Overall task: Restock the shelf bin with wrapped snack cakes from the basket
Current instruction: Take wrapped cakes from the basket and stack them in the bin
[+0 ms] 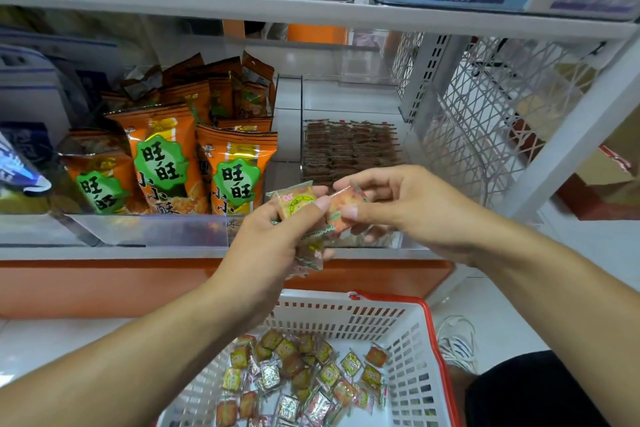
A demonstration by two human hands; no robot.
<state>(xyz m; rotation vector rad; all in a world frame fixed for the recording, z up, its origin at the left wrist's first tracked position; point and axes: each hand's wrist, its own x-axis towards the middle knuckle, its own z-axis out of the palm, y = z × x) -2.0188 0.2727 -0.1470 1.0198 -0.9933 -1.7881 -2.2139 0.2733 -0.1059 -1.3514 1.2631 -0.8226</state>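
Note:
My left hand (pixel 273 239) grips a bunch of wrapped snack cakes (pixel 297 203) in front of the shelf edge, with more wrappers hanging below its fingers. Beside it, my right hand (pixel 391 208) pinches one orange wrapped cake (pixel 341 210) between thumb and fingers. Both hands hover just before the clear shelf bin (pixel 349 94), where rows of brown wrapped cakes (pixel 349 149) stand packed at the back. Below, the white basket (pixel 408 350) with a red rim holds several loose wrapped cakes (pixel 304 378).
Orange snack bags (pixel 162 163) fill the clear bin to the left. A white lattice shelf side (pixel 485 121) stands on the right. An upper shelf board (pixel 311 15) runs overhead. A shoe (pixel 457 343) and a dark trouser leg show beside the basket.

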